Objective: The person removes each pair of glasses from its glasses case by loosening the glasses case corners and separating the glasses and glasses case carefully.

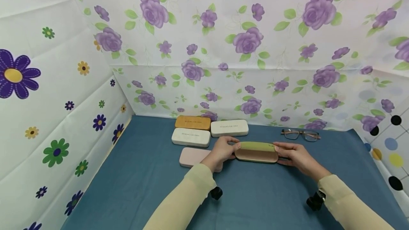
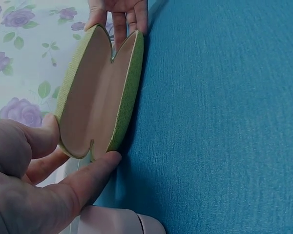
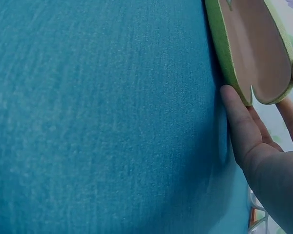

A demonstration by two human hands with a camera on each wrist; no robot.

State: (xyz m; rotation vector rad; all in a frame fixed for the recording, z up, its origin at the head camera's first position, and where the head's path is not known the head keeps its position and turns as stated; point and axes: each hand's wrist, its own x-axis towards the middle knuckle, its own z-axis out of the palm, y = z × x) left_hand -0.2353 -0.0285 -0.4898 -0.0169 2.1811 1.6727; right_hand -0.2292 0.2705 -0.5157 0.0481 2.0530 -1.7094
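Note:
A green glasses case [image 1: 256, 152] is held between both hands above the blue cloth, its lid raised. The wrist views show its bare tan lining [image 2: 95, 97], with nothing lying inside. My left hand [image 1: 222, 151] grips the left end, thumb on one half and fingers on the other. At the opposite end my right hand [image 1: 295, 155] pinches the case in the same way, as the right wrist view also shows around the case's rim [image 3: 228, 53]. Partly behind the left hand lies a closed pink glasses case [image 1: 193, 156]. Eyeglasses [image 1: 300, 135] rest on the cloth beyond the right hand.
Behind the left hand sit an orange case [image 1: 192, 122] and two white cases [image 1: 191, 137], all closed and close together. The blue cloth [image 1: 143, 187] covers the table. A flowered curtain [image 1: 204, 63] rises along its back edge, with patterned sheets on both sides.

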